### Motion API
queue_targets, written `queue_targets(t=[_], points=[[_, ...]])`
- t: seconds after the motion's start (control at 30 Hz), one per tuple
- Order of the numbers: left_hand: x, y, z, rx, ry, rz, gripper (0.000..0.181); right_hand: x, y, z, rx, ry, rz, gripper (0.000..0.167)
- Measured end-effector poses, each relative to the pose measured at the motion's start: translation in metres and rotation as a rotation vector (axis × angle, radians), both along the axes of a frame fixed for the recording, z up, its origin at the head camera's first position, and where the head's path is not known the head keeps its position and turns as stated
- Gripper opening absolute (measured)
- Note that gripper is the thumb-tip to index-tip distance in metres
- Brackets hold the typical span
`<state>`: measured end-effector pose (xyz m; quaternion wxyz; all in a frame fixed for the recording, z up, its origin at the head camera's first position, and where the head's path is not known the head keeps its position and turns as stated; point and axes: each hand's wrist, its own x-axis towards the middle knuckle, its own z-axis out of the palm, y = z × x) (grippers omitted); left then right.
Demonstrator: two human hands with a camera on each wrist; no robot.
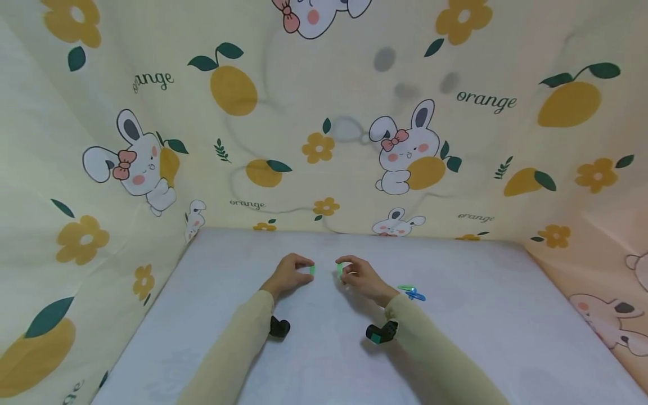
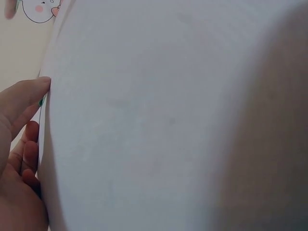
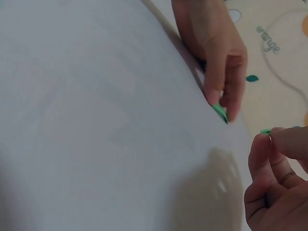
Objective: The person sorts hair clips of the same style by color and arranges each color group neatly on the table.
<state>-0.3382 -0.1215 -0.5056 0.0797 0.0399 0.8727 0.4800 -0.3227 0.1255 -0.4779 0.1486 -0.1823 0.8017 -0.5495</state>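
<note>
Over the middle of the table, my left hand (image 1: 287,274) pinches a small green hair clip (image 1: 312,270) between thumb and fingers. Facing it a short way to the right, my right hand (image 1: 365,281) pinches another green hair clip (image 1: 340,270). A gap separates the two clips. From the right wrist, the left hand's clip (image 3: 220,112) appears with a dark slit, while fingertips cover most of the right hand's clip (image 3: 265,131). Only a speck of green (image 2: 41,102) shows by the left fingers in the left wrist view.
Beside my right wrist, a green clip (image 1: 406,287) and blue clips (image 1: 415,295) lie close together on the white table (image 1: 471,315). A patterned cloth (image 1: 304,185) with rabbits and oranges rises behind the table and along both sides. Black wrist cameras (image 1: 382,332) sit on both sleeves.
</note>
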Motion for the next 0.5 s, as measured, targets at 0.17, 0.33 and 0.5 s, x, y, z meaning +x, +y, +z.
queue_targets(t=[0.17,0.33,0.5], points=[[0.001,0.001,0.002,0.002,0.009,-0.011,0.033,-0.003,-0.014,-0.001,0.018,0.009,-0.016,0.041],[0.001,0.001,0.005,-0.024,0.022,0.0,0.033,-0.008,-0.027,-0.001,0.021,0.003,-0.046,0.038],[0.0,0.0,0.004,-0.025,0.02,-0.006,0.034,-0.011,-0.038,-0.002,0.006,-0.007,-0.066,0.038]])
